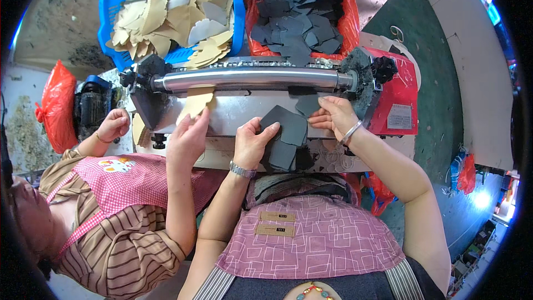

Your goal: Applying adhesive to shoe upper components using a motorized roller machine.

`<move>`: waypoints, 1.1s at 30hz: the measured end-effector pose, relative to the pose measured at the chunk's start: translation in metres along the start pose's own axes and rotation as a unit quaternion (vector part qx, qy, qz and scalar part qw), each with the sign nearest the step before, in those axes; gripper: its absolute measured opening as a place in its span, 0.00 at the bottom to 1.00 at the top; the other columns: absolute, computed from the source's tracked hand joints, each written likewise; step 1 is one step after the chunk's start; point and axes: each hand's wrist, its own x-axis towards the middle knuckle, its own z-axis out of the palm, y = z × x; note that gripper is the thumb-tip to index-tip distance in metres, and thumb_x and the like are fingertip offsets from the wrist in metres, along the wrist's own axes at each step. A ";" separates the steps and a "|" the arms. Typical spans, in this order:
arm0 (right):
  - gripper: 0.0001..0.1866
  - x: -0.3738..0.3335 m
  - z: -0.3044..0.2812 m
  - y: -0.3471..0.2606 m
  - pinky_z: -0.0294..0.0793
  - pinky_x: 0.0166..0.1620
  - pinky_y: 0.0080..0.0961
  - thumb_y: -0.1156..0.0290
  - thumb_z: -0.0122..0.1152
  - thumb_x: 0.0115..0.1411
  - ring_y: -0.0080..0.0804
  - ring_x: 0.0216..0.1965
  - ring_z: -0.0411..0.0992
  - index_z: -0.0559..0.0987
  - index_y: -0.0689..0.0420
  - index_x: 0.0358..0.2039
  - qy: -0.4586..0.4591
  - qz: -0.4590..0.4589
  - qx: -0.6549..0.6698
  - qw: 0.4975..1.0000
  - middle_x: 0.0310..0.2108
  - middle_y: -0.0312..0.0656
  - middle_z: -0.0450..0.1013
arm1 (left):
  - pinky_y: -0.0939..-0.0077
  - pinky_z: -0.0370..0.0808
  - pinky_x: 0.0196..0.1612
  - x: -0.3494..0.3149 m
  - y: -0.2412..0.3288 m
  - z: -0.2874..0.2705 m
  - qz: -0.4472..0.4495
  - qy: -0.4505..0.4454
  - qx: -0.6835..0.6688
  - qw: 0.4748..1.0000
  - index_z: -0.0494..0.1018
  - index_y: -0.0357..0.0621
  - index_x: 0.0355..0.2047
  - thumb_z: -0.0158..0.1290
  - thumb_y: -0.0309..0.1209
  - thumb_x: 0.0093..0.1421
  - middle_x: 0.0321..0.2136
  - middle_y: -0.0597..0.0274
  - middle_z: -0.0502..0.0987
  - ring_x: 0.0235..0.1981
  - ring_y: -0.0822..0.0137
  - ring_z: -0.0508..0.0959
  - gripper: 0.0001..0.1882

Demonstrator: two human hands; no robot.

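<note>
My left hand [252,143], with a metal-banded watch at the wrist, grips a stack of dark grey cut pieces [286,128] in front of the machine, thumb on top. Further right, my right hand [336,116], a bangle on its wrist, pinches one dark grey cut piece [307,104] by its right edge. That piece lies at the machine's metal plate [244,112], just in front of the shiny steel roller [252,80]. Another dark piece shows right under the roller's front side. The fingertips of my right hand are partly hidden.
Beyond the roller stand a blue basket [237,16] of beige pieces and a red-bag-lined container [353,25] of dark ones. At the left, a co-worker's hand [189,136] holds a beige piece [199,101] at the roller. The machine's red end housing [408,97] is at right.
</note>
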 end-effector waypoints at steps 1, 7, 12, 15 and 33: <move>0.11 0.000 0.002 -0.002 0.70 0.23 0.15 0.65 0.51 0.52 0.25 0.19 0.69 0.71 0.60 0.30 -0.019 -0.014 0.029 0.999 0.22 0.42 0.69 | 0.88 0.67 0.23 0.000 0.001 0.001 0.006 0.005 0.051 0.999 0.70 0.36 0.25 0.53 0.28 0.49 0.21 0.68 0.71 0.21 0.82 0.68 0.07; 0.09 -0.018 0.008 0.001 0.67 0.22 0.12 0.68 0.54 0.52 0.16 0.19 0.67 0.73 0.61 0.28 -0.098 -0.084 -0.164 0.978 0.19 0.33 0.69 | 0.89 0.63 0.19 -0.002 -0.001 -0.002 -0.012 0.006 0.054 0.998 0.70 0.37 0.19 0.53 0.29 0.50 0.16 0.72 0.69 0.18 0.85 0.64 0.08; 0.07 -0.024 0.014 0.001 0.66 0.21 0.12 0.70 0.54 0.52 0.15 0.17 0.66 0.74 0.61 0.28 -0.125 -0.067 -0.172 0.975 0.20 0.33 0.69 | 0.90 0.61 0.18 0.000 -0.012 -0.007 -0.004 0.008 0.014 1.000 0.69 0.38 0.18 0.53 0.31 0.51 0.15 0.74 0.68 0.17 0.85 0.63 0.10; 0.07 -0.013 0.012 0.013 0.68 0.20 0.13 0.69 0.55 0.49 0.19 0.18 0.68 0.74 0.59 0.26 -0.119 -0.242 -0.256 0.928 0.18 0.34 0.70 | 0.90 0.63 0.19 -0.006 -0.002 -0.001 0.028 -0.021 0.126 0.991 0.68 0.39 0.19 0.51 0.31 0.52 0.16 0.73 0.68 0.17 0.84 0.65 0.09; 0.08 -0.006 0.006 0.003 0.70 0.21 0.17 0.69 0.53 0.50 0.22 0.17 0.69 0.74 0.61 0.26 -0.102 -0.022 -0.102 0.989 0.19 0.37 0.70 | 0.88 0.67 0.21 -0.005 -0.002 -0.007 -0.086 -0.022 -0.049 0.995 0.71 0.36 0.24 0.51 0.28 0.51 0.19 0.67 0.72 0.17 0.80 0.69 0.07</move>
